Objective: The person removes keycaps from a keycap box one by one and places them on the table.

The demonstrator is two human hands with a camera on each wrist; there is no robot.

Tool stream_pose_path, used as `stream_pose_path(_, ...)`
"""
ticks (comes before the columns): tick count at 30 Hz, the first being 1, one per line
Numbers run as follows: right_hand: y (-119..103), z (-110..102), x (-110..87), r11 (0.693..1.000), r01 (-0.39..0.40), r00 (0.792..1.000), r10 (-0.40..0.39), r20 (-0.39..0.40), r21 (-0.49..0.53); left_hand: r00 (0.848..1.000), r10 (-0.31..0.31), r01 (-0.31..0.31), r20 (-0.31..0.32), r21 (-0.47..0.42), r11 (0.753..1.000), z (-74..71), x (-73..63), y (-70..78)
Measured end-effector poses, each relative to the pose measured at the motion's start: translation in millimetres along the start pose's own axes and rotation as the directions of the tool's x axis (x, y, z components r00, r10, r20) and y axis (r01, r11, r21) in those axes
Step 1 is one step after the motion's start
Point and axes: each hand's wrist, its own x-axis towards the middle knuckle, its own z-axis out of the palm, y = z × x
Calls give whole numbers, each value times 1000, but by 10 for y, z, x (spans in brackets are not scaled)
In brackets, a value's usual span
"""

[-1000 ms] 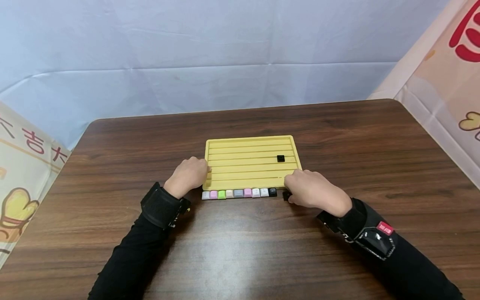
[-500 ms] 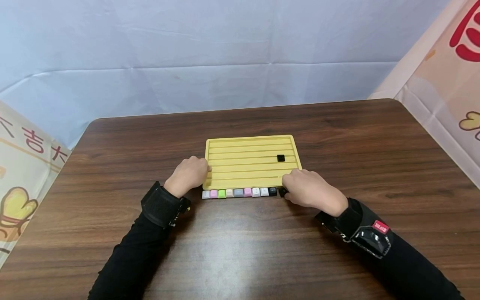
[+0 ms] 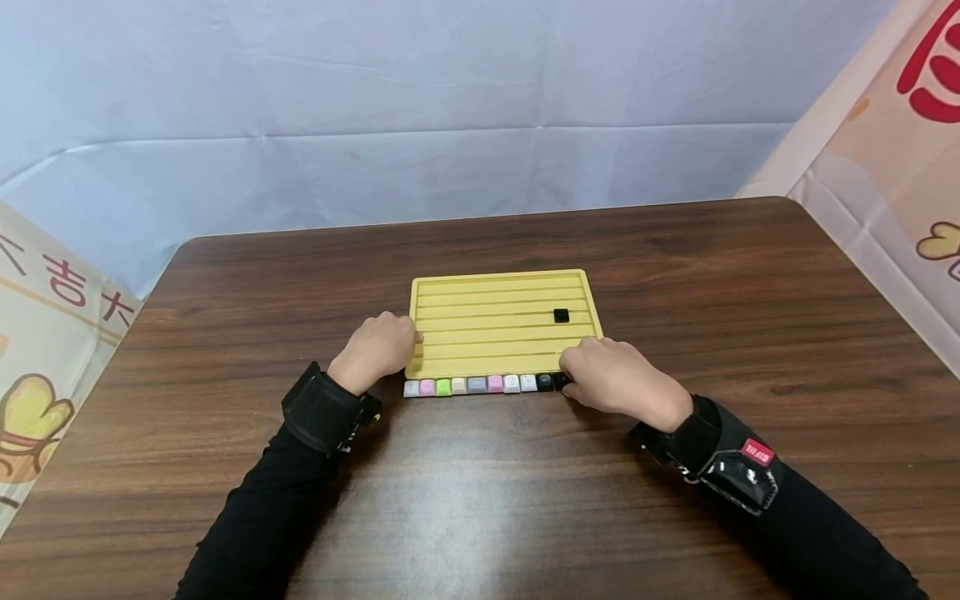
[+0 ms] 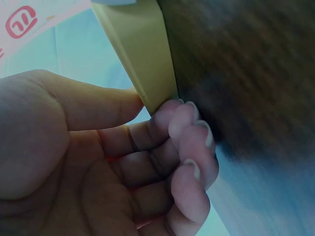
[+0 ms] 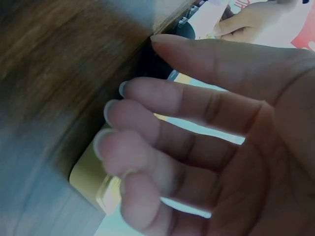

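Observation:
A shallow yellow tray (image 3: 487, 321) with long ridges lies on the table, one black keycap (image 3: 561, 316) standing in it at the right. Along its front edge runs a row of small keycaps (image 3: 477, 386) in white, pink, green, grey and black. My left hand (image 3: 375, 350) grips the tray's left edge, thumb over the rim and fingertips against the side wall. At the row's right end, my right hand (image 3: 618, 375) pinches a black keycap (image 5: 153, 66) between thumb and index finger, mostly hidden from above. Its other fingers curl beside the tray's corner.
The brown wooden table (image 3: 465, 492) extends around the tray. Behind it hangs a pale blue cloth (image 3: 450, 108), and printed panels stand at the left (image 3: 52, 367) and right (image 3: 892, 183). Both wrists wear black straps.
My right hand has slid left with the black keycap, closing the gap to the end of the row. The left hand and the tray stay nearly where they were.

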Motion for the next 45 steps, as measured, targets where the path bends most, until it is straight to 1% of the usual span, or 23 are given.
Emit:
stream_pose_path(7,5,12,19,1000,7,1000,-8,-15,-11,1000,12,-12,-7,7,1000,1,-4,-2)
stream_pose_path(15,-10,-75,1,999,-28,998,27,53,19,1000,3,-3,-3,8,1000,-1,-16,-2)
stream_pose_path(19,18,-112,-12,999,-34,998,32,61,29,1000,7,-7,-6,2,1000,-2,-24,-4)
stream_pose_path(23,44,-140,-28,999,-31,999,29,45,42,1000,13,-13,-11,-7,1000,2,-32,-5)
stream_pose_path(27,76,-189,-41,995,-43,998,39,55,84,1000,21,-21,-18,-9,1000,6,-34,-11)
stream_pose_path(31,111,-258,-35,994,-56,997,52,49,94,1000,18,-18,-15,-10,1000,4,-35,-8)
stream_pose_path(36,176,-318,11,996,-32,999,31,16,80,1000,12,-12,-11,1,1000,15,-27,-11)
stream_pose_path(40,220,-380,56,995,-4,1000,6,-24,95,1000,4,-4,-8,0,1000,19,-21,-6)
stream_pose_path(45,248,-483,134,990,-17,1000,19,-13,140,1000,7,-7,-9,0,1000,24,-19,-8)
